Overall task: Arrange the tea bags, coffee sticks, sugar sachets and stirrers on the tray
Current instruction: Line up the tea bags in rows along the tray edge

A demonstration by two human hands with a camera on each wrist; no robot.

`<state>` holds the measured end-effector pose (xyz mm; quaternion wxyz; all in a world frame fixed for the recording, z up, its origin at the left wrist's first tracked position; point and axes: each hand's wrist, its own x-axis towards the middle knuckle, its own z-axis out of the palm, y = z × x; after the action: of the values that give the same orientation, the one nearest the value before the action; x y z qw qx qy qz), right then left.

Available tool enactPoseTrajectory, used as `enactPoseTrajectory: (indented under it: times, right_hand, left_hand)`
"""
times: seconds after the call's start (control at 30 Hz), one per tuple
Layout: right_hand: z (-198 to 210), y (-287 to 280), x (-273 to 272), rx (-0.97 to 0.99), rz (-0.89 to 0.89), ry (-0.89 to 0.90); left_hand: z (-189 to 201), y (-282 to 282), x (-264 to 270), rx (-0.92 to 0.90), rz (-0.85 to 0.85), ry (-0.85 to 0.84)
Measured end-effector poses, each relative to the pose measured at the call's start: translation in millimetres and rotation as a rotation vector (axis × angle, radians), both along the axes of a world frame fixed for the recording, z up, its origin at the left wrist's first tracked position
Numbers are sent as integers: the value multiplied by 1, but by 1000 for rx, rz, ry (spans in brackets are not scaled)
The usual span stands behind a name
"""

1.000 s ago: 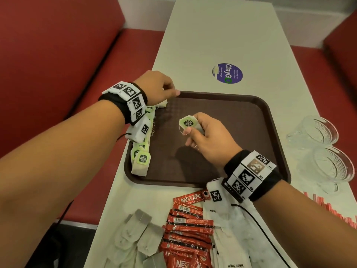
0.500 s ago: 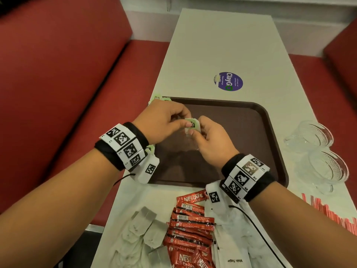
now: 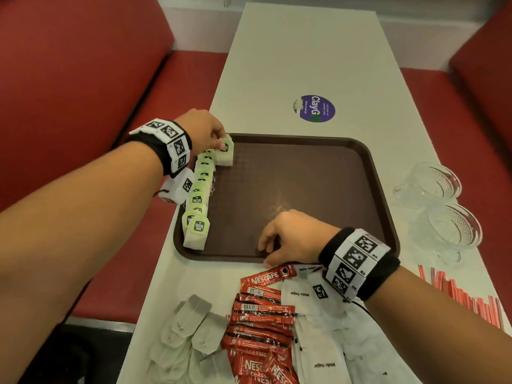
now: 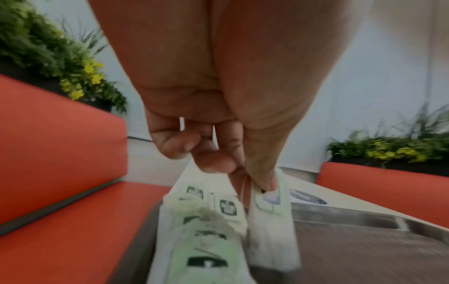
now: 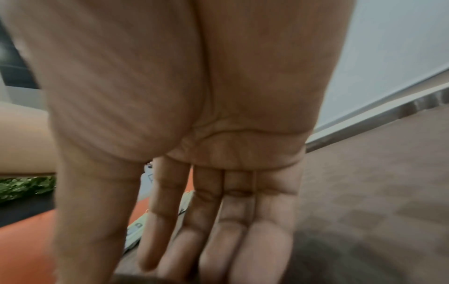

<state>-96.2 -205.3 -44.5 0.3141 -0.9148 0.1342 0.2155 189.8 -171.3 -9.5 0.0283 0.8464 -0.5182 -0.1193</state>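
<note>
The left hand [image 3: 205,128] pinches a tea bag [image 3: 225,154] by its green tag end, thumb and forefinger closed on it, at the far left corner of the brown tray [image 3: 304,189]. That bag hangs with its long axis running from the fingers down toward the near side, white pouch end lowest and touching the tray floor; in the left wrist view the tea bag [image 4: 272,226] stands just right of the row, its tag up under the thumb.

The row of tea bags [image 3: 198,200] runs along the tray's left edge, far to near, each overlapping the next, pale green tags with a dark logo facing up and white pouches below.

The right hand [image 3: 291,236] rests on the tray's near edge, holding nothing; the right wrist view shows its fingers [image 5: 218,221] straight and together.

Near the tray on the white table [image 3: 304,51] lie plain tea bags [image 3: 188,328] at left, red coffee sticks [image 3: 260,322] in the middle, white sugar sachets [image 3: 318,342] right of them, and red-striped stirrers [image 3: 465,297] far right.
</note>
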Motion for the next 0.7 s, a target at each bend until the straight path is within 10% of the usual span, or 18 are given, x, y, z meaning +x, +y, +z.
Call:
enactPoseTrajectory:
  times: [0.7]
  right_hand:
    - [3,9,1,-24,39,47]
  left_hand:
    - [-36,-42,2,266,82,-129]
